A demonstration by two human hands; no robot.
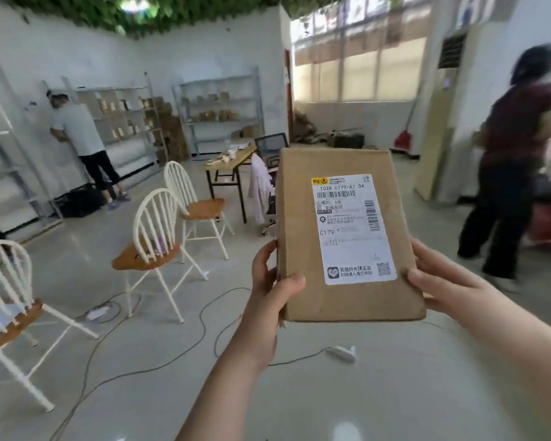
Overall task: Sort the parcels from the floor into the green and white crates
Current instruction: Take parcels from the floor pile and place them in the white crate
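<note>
Gripping it from both sides, two hands hold one brown cardboard parcel (347, 237) up in the air at chest height, well above the floor (331, 393). The left hand (272, 289) is clamped on the lower left edge, its thumb laid across the front face and its fingers hidden behind the box. The right hand (439, 286) is closed on the lower right edge, thumb on the front near the corner. The parcel is held upright and tilted slightly back, so that its front is seen in full. One white shipping label (352, 229) is stuck on that face, printed with barcodes and the code C179.

No crate can be made out in this view.

Beyond the hands, three white spindle-back chairs with wooden seats are counted: one (7, 300) at the left edge, one (153, 237) in the middle and one (194, 198) farther back. Two grey cables (201, 316) are trailed across the floor, and a white plug block (342, 353) lies below the parcel. One wooden desk (228, 162) stands behind, with an office chair (269, 148) partly hidden by the parcel. Metal shelves (218, 109) holding small boxes are set along the back wall. Two other persons are seen: one (83, 144) facing the left shelving, one (509, 167), blurred, at the right.
</note>
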